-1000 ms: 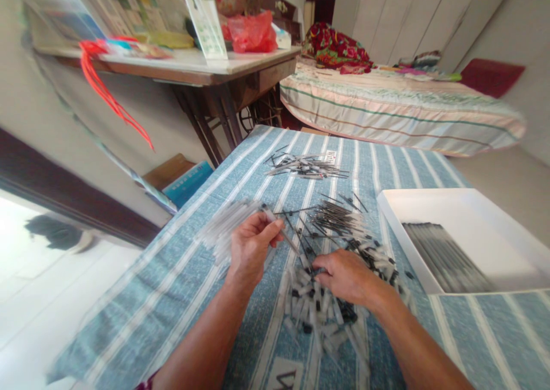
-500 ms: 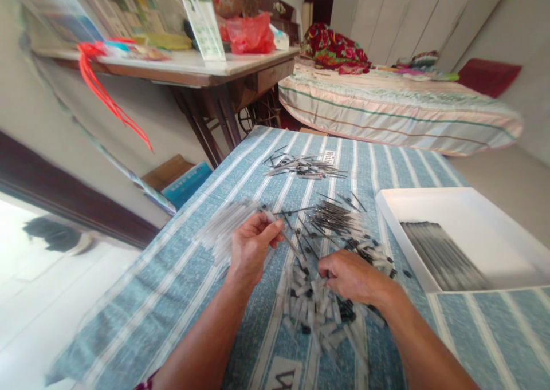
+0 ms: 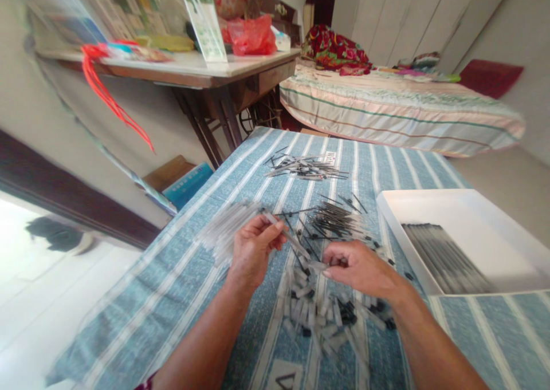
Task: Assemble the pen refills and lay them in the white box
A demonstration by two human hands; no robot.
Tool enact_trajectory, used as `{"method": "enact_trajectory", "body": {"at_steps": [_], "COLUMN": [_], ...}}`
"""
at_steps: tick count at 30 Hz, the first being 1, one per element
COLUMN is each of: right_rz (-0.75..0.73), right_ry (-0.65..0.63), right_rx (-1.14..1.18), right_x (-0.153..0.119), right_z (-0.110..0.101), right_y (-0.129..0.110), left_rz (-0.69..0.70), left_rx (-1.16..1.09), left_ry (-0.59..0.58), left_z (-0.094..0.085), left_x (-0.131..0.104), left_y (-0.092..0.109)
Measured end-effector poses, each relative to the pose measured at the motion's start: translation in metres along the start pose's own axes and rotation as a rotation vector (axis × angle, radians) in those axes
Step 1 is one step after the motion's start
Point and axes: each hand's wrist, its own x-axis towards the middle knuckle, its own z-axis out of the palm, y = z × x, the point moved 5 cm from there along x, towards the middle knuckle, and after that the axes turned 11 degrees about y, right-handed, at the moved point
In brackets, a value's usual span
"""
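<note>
My left hand (image 3: 258,242) is closed on a thin translucent pen barrel (image 3: 294,244) that slants down to the right. My right hand (image 3: 354,264) pinches a short clear cap (image 3: 317,265) close to the barrel's lower end; whether the two touch is hard to tell. Below the hands lies a pile of clear caps and small black pieces (image 3: 326,318). Beyond my right hand are dark thin refills (image 3: 330,217). Clear barrels (image 3: 226,229) lie in a heap beside my left hand.
A white box (image 3: 507,229) at the right holds a row of dark-filled pens (image 3: 444,258). Farther back on the striped cloth (image 3: 172,298) is a mixed pile of sticks (image 3: 305,168). A desk (image 3: 193,76) and a bed (image 3: 395,106) stand behind.
My right hand has risen slightly from the cap pile, and a clear cap now shows in its fingers near the barrel's end. My left hand still holds the barrel.
</note>
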Motion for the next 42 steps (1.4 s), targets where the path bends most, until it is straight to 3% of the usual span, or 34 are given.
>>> {"method": "enact_trajectory", "body": {"at_steps": [26, 34, 42], "right_rz": [0.046, 0.131, 0.044], "right_ry": [0.067, 0.129, 0.225], "right_rx": [0.160, 0.330, 0.407], "right_x": [0.001, 0.003, 0.003], "right_z": [0.008, 0.014, 0.012], "right_y": [-0.008, -0.002, -0.004], "left_rz": [-0.014, -0.081, -0.194], "left_rx": [-0.045, -0.065, -0.083], "left_ry": [-0.043, -0.055, -0.160], "left_z": [0.003, 0.000, 0.005], "left_x": [-0.003, 0.001, -0.004], "left_y": [-0.002, -0.002, -0.005]}}
